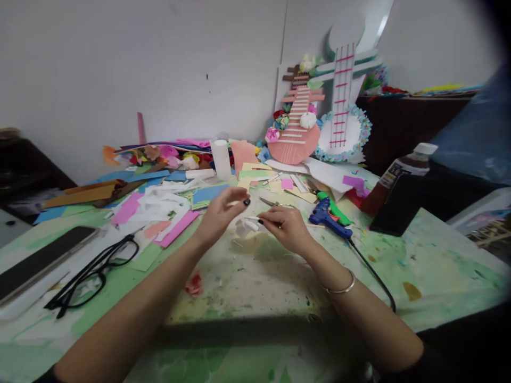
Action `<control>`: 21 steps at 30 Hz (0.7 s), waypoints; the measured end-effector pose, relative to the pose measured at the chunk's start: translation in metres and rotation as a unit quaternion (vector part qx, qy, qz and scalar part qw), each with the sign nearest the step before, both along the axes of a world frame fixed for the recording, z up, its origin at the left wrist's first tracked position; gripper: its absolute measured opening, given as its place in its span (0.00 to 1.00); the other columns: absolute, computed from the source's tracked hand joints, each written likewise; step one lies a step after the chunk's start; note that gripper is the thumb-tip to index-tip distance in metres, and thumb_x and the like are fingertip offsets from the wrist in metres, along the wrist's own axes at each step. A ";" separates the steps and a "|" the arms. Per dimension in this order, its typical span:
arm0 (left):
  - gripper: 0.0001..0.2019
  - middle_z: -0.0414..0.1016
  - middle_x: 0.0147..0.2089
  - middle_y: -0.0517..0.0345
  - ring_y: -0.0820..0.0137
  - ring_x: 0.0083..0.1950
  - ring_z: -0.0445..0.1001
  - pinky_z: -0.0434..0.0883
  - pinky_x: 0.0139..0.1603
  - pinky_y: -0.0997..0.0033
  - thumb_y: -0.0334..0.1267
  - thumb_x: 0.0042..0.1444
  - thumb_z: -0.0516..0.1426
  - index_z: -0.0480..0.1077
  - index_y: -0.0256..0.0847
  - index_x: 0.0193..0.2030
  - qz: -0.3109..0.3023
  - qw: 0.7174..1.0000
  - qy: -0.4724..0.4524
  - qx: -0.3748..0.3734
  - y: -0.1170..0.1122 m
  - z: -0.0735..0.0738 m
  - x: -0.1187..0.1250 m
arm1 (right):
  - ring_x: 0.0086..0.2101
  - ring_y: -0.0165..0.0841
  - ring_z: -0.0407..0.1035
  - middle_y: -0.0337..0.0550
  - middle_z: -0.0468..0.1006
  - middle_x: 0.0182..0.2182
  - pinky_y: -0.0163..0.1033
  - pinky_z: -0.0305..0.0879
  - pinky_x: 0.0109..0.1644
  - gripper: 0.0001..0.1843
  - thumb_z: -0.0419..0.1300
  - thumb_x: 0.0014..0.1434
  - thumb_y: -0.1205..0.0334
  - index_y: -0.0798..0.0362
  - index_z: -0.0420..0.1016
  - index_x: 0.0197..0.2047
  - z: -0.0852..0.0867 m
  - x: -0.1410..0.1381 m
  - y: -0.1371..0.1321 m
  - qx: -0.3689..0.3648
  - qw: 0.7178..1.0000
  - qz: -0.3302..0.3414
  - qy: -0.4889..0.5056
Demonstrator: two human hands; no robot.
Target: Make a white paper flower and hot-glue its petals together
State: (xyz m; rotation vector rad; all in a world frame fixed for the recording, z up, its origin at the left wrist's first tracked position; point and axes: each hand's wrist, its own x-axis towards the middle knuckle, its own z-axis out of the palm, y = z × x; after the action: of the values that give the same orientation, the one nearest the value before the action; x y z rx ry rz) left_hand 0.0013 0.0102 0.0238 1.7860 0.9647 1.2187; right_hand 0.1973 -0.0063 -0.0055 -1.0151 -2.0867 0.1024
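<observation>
My right hand (pixel 285 226) pinches a white paper flower (pixel 246 227) by its thin end, its petals pointing left toward my other hand. Just left of the flower, my left hand (pixel 219 215) is raised with thumb and fingers apart, nothing visible between them. Behind my right hand, scissors (pixel 268 202) lie with their blade tips showing and the handles hidden. To the right of that hand a blue glue gun (pixel 329 219) rests on the table, beside a green tool (pixel 341 210).
Black glasses (pixel 96 271) and a dark phone (pixel 43 260) lie at left. Paper scraps (pixel 163 205) spread behind them. A dark bottle (pixel 399 175) stands at right. Two paper instruments, one pink (pixel 293 141), one white and blue (pixel 339 133), lean on the wall.
</observation>
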 end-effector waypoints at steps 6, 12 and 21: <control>0.18 0.78 0.39 0.51 0.67 0.41 0.75 0.70 0.44 0.70 0.41 0.43 0.67 0.73 0.35 0.40 -0.071 0.984 -0.064 -0.148 0.009 -0.031 0.008 | 0.26 0.27 0.70 0.43 0.78 0.25 0.31 0.60 0.30 0.12 0.56 0.62 0.65 0.54 0.82 0.39 -0.004 -0.005 -0.002 0.021 1.000 0.008 0.006; 0.16 0.77 0.34 0.55 0.73 0.32 0.72 0.66 0.32 0.76 0.39 0.41 0.67 0.76 0.34 0.37 -0.074 0.980 -0.070 -0.171 0.005 -0.032 0.008 | 0.26 0.27 0.70 0.43 0.77 0.25 0.31 0.59 0.30 0.12 0.56 0.60 0.67 0.54 0.82 0.37 -0.004 -0.007 -0.003 0.019 1.000 -0.017 0.015; 0.14 0.76 0.28 0.56 0.75 0.27 0.69 0.63 0.27 0.77 0.39 0.41 0.66 0.75 0.32 0.33 -0.054 0.976 -0.092 -0.188 0.004 -0.038 0.011 | 0.27 0.29 0.72 0.42 0.79 0.26 0.32 0.60 0.30 0.09 0.61 0.57 0.67 0.52 0.83 0.36 -0.005 -0.008 -0.001 -0.063 0.994 -0.024 0.083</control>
State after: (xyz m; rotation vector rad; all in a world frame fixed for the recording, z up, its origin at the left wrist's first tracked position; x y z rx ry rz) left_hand 0.0121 0.0137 -0.0140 1.3850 0.9102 1.0326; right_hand 0.1890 -0.0069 -0.0109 -1.0944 -1.9235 0.2873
